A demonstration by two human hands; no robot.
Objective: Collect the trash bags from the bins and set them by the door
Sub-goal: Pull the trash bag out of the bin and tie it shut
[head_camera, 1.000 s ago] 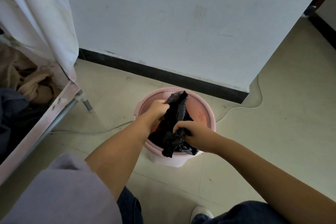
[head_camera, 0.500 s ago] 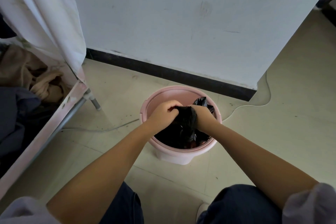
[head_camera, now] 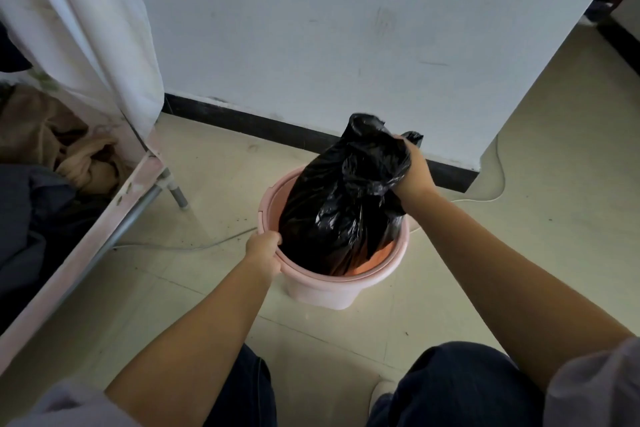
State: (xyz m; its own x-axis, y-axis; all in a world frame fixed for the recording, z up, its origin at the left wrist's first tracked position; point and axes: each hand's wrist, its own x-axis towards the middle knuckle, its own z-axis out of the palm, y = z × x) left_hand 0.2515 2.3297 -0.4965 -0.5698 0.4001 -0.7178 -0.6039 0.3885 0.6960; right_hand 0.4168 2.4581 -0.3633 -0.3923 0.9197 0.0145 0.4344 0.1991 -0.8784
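Now the bag (head_camera: 341,204) is a black, glossy, crinkled plastic sack, bulging in its lower body and drawn into a bunched neck at the top. Its bottom is inside the pink bin (head_camera: 332,291), while most of it stands above the rim, leaning toward the far right. The bin sits on the pale tiled floor (head_camera: 194,288), near the white wall (head_camera: 346,28) with its black skirting.

The right hand (head_camera: 414,170) is closed tight around the gathered neck, with a loose flap of plastic poking up beyond the knuckles. The left hand (head_camera: 265,251) is clamped on the near-left rim of the bin, thumb outside and fingertips curled over the edge.

Half a second ago both hands were down inside the bin, bunching the plastic together, and the bag lay low, below the rim. Since then the right hand has risen with the neck, the bag has come up into full view, and the left hand has let go of the plastic and shifted to the rim.

A thin white cable (head_camera: 495,184) trails across the floor behind the bin.
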